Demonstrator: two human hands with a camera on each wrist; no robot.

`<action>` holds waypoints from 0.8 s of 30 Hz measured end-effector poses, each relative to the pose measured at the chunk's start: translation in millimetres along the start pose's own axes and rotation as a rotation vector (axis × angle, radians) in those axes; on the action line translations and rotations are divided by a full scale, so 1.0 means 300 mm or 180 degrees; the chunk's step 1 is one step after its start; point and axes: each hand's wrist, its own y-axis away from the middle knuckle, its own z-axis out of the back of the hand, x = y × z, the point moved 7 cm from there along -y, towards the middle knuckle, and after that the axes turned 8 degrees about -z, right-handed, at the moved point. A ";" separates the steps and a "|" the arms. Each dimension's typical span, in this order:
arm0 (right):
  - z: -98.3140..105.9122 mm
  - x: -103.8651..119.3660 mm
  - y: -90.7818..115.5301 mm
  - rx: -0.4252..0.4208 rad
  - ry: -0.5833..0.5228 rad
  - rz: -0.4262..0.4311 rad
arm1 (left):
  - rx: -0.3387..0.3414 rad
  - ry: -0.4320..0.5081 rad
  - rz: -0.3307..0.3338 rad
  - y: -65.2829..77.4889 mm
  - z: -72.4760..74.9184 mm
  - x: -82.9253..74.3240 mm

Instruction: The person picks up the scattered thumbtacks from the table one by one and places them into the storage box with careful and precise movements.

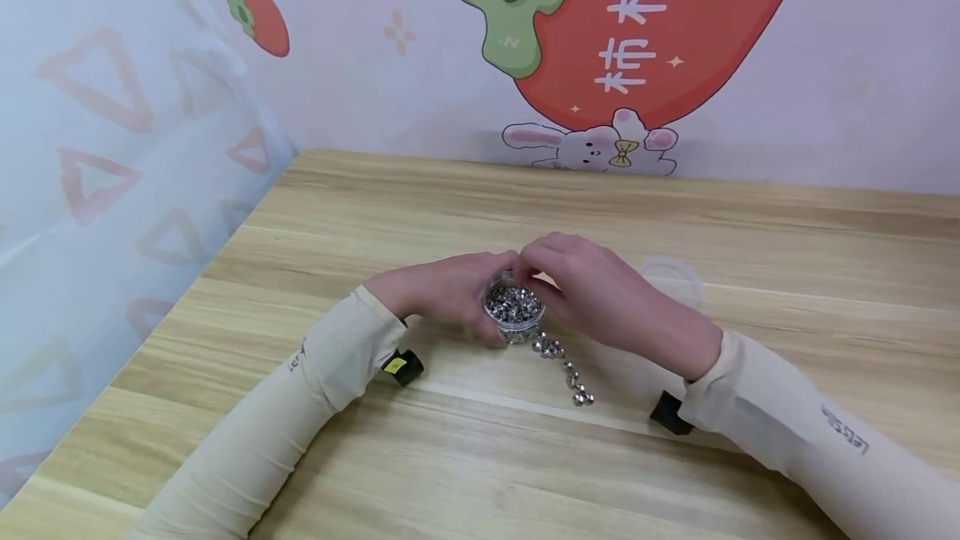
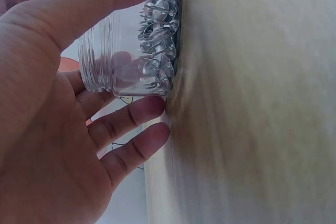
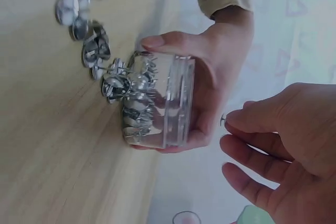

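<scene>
A clear round jar [image 1: 513, 325] stands on the table, its lower part filled with silver thumbtacks [image 2: 159, 40]. My left hand [image 1: 457, 294] holds it from the side, thumb on the near wall and fingers along the far one. Over the open mouth is my right hand [image 1: 592, 294], pinching a single small thumbtack [image 3: 223, 120] between thumb and fingertip. Loose thumbtacks [image 3: 95, 48] lie in a short trail beside the jar, running toward the front right in the head view.
The wooden table [image 1: 480, 465] meets a printed cloth [image 1: 360, 65] at the back. A translucent round lid [image 1: 675, 280] lies behind my right wrist. Black wrist cameras [image 1: 403, 367] hang low beneath both sleeves.
</scene>
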 end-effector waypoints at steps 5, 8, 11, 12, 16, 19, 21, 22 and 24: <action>-0.006 -0.011 -0.011 0.0000 0.0011 -0.0049 | 0.0027 -0.0004 0.0026 -0.004 -0.002 0.002; -0.008 -0.013 -0.011 0.0027 0.0011 -0.0021 | 0.0017 -0.0009 0.0025 -0.005 -0.001 0.002; -0.009 -0.015 -0.011 0.0061 0.0090 -0.0024 | -0.0005 -0.0009 -0.0007 -0.005 -0.002 0.001; -0.009 -0.017 -0.011 0.0079 0.0121 -0.0051 | -0.0013 -0.0009 -0.0025 -0.006 -0.002 0.001; -0.016 -0.022 -0.008 0.0174 0.0231 -0.0161 | -0.0014 -0.0001 -0.0046 -0.007 -0.005 0.002; -0.027 -0.019 -0.006 0.0225 0.0284 -0.0172 | -0.0002 -0.0017 -0.0061 -0.007 -0.006 0.002; -0.032 -0.016 -0.005 0.0247 0.0314 -0.0164 | 0.0005 -0.0023 -0.0082 -0.008 -0.007 0.001; -0.033 -0.016 -0.004 0.0253 0.0325 -0.0161 | 0.0007 -0.0024 -0.0084 -0.008 -0.007 0.001; -0.032 -0.016 -0.003 0.0261 0.0351 -0.0167 | 0.0008 -0.0023 -0.0088 -0.008 -0.008 0.002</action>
